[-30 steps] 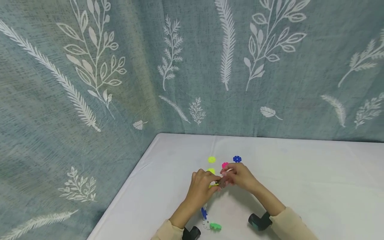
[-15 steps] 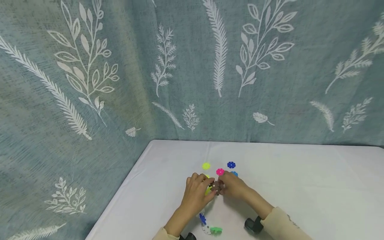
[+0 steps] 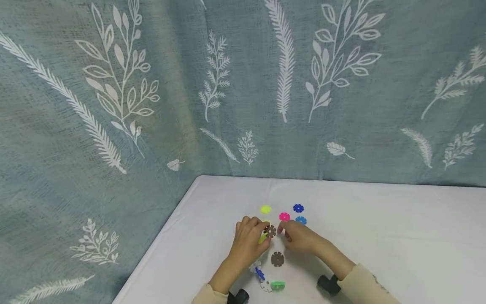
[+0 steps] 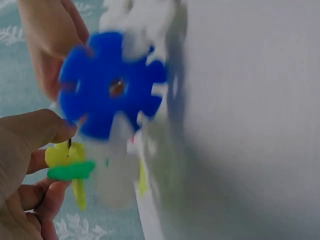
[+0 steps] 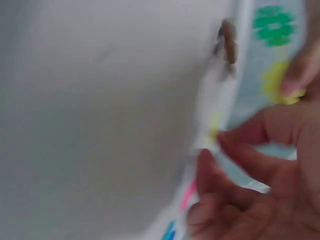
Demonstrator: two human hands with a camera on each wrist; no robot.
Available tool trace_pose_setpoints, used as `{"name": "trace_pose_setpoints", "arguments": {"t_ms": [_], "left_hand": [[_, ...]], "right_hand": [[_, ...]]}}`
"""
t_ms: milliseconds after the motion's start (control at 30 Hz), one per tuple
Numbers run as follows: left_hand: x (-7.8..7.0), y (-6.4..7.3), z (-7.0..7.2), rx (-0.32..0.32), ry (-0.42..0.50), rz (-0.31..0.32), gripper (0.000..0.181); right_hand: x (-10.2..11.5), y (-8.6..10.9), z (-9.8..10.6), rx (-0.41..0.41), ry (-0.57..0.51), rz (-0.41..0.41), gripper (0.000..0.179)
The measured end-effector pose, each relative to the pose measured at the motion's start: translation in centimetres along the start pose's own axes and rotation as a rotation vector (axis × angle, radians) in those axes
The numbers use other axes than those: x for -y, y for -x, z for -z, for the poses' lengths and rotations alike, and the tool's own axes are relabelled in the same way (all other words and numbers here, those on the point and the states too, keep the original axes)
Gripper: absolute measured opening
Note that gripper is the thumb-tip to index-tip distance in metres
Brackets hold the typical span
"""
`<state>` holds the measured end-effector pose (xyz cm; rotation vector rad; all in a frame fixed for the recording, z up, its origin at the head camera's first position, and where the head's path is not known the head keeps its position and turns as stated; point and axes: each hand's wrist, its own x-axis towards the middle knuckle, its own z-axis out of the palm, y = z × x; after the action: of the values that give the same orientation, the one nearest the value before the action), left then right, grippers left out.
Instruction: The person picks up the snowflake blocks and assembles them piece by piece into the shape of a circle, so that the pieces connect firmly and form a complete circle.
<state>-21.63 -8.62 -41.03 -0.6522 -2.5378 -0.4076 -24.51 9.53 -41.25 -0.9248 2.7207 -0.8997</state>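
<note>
My left hand (image 3: 248, 238) pinches a notched yellow plastic disc (image 4: 62, 155) between thumb and fingers. A green disc (image 4: 71, 170) overlaps the yellow one in the left wrist view. In the head view a brown disc (image 3: 271, 231) shows right at the left fingertips. My right hand (image 3: 300, 237) is a little to the right, fingers loosely bent and nothing between them. Below the hands is a second brown disc (image 3: 277, 259). Nearer still, a blue disc (image 3: 260, 273), a whitish clear disc (image 3: 265, 286) and a green disc (image 3: 278, 286) sit close together.
On the white table (image 3: 379, 236), beyond my hands, lie a yellow disc (image 3: 265, 209), a pink disc (image 3: 284, 216), a dark blue disc (image 3: 298, 208) and a lighter blue disc (image 3: 301, 220). A patterned curtain (image 3: 243, 84) hangs behind and at the left.
My right hand has drawn away from the left and from the brown disc between them. The lower brown disc now shows below the hands. The head view has shifted slightly.
</note>
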Motion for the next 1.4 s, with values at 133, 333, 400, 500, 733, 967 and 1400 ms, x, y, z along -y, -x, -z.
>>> {"name": "trace_pose_setpoints", "arguments": {"t_ms": [133,333,400,500,733,967,1400], "left_hand": [[0.2,-0.3,0.1,0.022,0.012,0.017,0.026],[0.5,-0.3,0.5,0.045,0.037,0.040,0.022],[0.4,-0.3,0.5,0.053,0.046,0.037,0.022],[0.2,-0.3,0.4,0.050,0.046,0.012,0.020],[-0.1,-0.4,0.2,-0.014,0.012,-0.054,0.018],[-0.6,-0.3,0.5,-0.018,0.016,-0.065,0.018],[-0.7,-0.2,0.2,-0.018,0.077,-0.064,0.019]], "right_hand": [[1.1,0.9,0.1,0.106,0.041,-0.039,0.023],[2.0,0.8,-1.4,0.056,-0.016,-0.017,0.022],[1.4,0.8,-1.4,-0.025,-0.033,-0.016,0.015],[0.4,1.0,-0.8,-0.200,-0.027,0.033,0.009],[0.0,1.2,0.0,-0.443,0.029,0.129,0.010],[0.0,1.4,0.0,-0.507,0.032,0.147,0.010],[0.1,1.4,0.1,-0.440,-0.178,0.074,0.008]]}}
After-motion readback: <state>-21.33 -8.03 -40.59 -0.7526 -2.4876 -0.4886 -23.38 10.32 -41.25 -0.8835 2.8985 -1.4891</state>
